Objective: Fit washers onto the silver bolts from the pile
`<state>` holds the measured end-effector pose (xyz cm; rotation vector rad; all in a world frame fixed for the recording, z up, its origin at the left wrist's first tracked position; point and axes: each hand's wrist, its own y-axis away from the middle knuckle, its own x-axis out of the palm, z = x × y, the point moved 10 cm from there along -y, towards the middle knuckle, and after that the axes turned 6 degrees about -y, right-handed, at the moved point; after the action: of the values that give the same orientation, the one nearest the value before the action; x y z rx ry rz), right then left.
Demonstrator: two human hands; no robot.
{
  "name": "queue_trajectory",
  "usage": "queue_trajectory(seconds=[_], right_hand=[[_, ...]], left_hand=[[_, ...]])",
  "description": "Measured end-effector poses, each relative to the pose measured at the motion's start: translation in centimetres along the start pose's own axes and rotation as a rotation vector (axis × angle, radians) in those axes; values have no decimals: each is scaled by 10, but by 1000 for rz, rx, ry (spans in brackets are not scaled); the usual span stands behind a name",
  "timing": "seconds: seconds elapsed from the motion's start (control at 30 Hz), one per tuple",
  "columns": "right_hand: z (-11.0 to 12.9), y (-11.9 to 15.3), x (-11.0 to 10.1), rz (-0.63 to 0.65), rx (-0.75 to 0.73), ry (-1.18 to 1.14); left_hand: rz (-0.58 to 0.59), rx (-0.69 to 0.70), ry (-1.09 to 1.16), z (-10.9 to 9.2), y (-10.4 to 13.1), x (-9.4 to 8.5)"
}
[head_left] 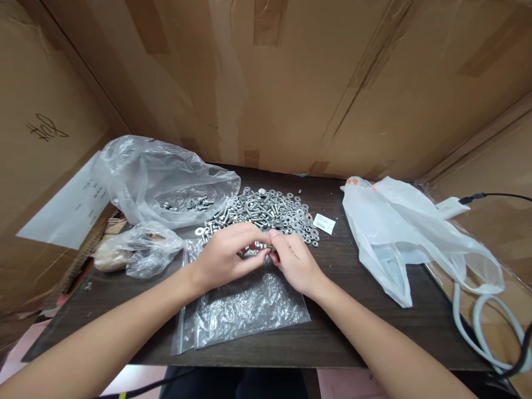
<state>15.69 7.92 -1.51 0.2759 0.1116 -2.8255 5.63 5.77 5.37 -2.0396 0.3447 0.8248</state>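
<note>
My left hand [230, 254] and my right hand [296, 259] meet over the front of a metal heap, fingertips pinched together. Between them is a small shiny bolt [268, 247], mostly covered by the fingers; whether a washer sits on it I cannot tell. Just behind lies the pile of bolts [253, 209], mixed with loose flat washers [297, 216] that spread to the right. Under my hands, clear zip bags [253, 310] lie flat on the dark table [344, 332].
A large clear plastic bag [166, 177] holding some bolts stands at back left, with a smaller knotted bag [141, 252] before it. A small white label [324, 223] lies right of the washers. Further right are a white plastic bag [386, 227] and a coiled cable [477, 321]. Cardboard walls [291, 100] enclose the table.
</note>
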Motion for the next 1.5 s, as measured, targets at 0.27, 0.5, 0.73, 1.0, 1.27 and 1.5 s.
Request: queue_trajectory(seconds=[0.27,0.5,0.73,1.0,1.27,1.5], right_hand=[[-12,-1,-2,-5,115,26],[31,9,-4,-95,-266,182],[-32,0,17,98,276,-266],[-7,-2,-1,20,73,-21],[15,1,-4,-31,-146,110],[-35,1,15,136,293,-184]], left_hand=[[46,154,-179,-8,2,2],[71,-351,276,32,3,11],[70,145,-152,-6,2,6],[71,-50,-24,12,0,5],[59,-195,142,20,1,7],[15,151,-226,-9,5,4]])
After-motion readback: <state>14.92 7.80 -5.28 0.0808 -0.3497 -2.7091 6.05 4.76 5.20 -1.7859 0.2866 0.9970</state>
